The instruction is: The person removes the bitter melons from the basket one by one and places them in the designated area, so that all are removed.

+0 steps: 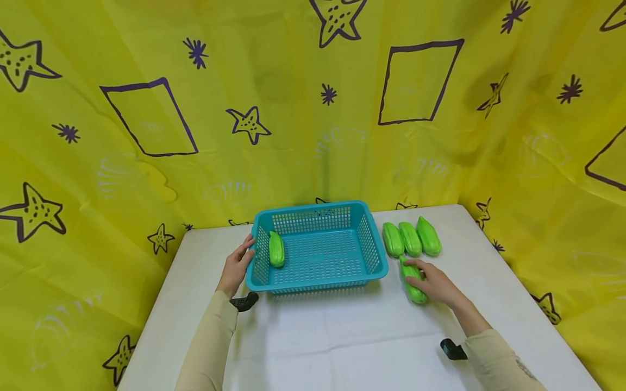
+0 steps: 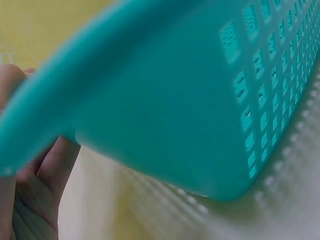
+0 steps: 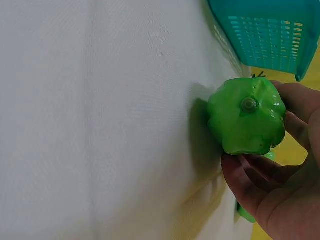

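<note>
My left hand (image 1: pixel 236 266) grips the left rim of a teal plastic basket (image 1: pixel 313 208), its fingers reaching over the edge. In the left wrist view part of that hand (image 2: pixel 45 185) shows beneath the rim. A glossy green ribbed vegetable (image 1: pixel 276 251) lies inside the basket at the left. Right of the basket, my right hand (image 1: pixel 434 281) holds another such vegetable (image 3: pixel 245 125), thumb on one side and fingers on the other. It is at or just above the cloth; I cannot tell which.
Three more green vegetables (image 1: pixel 411 239) lie side by side beyond the right hand, beside the basket. A white cloth (image 1: pixel 313 336) covers the table. Yellow curtains (image 1: pixel 293 163) with drawn stars hang behind and at both sides.
</note>
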`<action>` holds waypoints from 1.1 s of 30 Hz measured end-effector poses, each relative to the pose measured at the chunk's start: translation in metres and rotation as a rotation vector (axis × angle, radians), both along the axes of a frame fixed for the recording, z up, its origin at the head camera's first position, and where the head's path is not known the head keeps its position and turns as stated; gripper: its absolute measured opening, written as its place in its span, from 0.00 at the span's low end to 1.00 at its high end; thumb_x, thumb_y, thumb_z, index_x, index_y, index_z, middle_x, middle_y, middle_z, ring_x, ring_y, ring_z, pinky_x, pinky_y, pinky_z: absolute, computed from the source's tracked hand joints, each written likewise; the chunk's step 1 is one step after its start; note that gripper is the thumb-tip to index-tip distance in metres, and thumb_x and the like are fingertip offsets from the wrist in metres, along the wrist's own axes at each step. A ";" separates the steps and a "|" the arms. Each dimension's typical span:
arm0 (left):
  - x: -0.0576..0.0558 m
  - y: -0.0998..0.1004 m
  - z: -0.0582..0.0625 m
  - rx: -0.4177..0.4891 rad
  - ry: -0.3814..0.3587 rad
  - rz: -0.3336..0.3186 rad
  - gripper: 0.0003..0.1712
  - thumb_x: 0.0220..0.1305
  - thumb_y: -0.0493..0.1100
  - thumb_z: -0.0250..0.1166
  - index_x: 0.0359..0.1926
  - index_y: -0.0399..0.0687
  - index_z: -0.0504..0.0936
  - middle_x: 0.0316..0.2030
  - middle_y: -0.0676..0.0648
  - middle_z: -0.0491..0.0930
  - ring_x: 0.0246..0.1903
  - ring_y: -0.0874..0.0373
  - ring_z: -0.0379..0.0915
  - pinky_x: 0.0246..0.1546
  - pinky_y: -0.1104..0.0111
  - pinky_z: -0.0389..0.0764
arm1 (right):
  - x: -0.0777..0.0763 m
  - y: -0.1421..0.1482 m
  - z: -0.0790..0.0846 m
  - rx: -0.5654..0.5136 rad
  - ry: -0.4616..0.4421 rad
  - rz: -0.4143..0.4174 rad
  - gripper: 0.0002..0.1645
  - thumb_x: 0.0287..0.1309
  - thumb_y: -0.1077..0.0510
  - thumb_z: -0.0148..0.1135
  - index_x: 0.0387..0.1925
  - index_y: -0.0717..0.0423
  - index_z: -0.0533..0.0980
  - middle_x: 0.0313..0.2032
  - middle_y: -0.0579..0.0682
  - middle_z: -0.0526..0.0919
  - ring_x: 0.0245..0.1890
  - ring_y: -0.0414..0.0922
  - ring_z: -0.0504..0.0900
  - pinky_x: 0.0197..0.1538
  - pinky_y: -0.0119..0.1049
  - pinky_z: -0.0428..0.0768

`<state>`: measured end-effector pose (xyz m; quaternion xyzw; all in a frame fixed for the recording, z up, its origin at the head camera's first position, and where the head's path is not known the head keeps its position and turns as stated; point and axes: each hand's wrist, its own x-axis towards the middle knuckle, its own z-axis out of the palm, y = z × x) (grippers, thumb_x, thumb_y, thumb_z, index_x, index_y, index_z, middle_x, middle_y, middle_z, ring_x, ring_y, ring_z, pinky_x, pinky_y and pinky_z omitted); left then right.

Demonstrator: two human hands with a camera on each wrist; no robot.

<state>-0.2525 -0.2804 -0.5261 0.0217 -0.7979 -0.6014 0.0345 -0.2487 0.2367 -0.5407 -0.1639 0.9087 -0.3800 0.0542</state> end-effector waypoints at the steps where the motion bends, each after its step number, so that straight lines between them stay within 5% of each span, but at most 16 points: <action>1: 0.000 0.000 0.000 -0.001 0.000 0.000 0.26 0.76 0.48 0.52 0.71 0.51 0.67 0.73 0.59 0.55 0.74 0.56 0.44 0.71 0.54 0.56 | -0.001 -0.001 0.000 -0.002 0.002 -0.003 0.25 0.65 0.56 0.62 0.59 0.65 0.72 0.58 0.69 0.74 0.50 0.65 0.76 0.52 0.62 0.75; 12: 0.001 0.001 0.000 -0.005 0.005 0.002 0.26 0.76 0.49 0.52 0.72 0.51 0.66 0.73 0.60 0.55 0.74 0.56 0.42 0.71 0.54 0.55 | -0.005 -0.005 -0.001 -0.020 0.001 -0.036 0.25 0.65 0.57 0.63 0.59 0.66 0.73 0.59 0.70 0.73 0.58 0.70 0.71 0.56 0.66 0.71; 33: 0.002 0.001 0.002 -0.002 -0.008 0.003 0.27 0.76 0.49 0.52 0.72 0.52 0.66 0.73 0.61 0.55 0.75 0.55 0.42 0.71 0.53 0.55 | -0.002 -0.005 0.002 -0.035 0.000 -0.037 0.25 0.64 0.58 0.62 0.60 0.65 0.73 0.60 0.69 0.72 0.56 0.70 0.72 0.57 0.66 0.71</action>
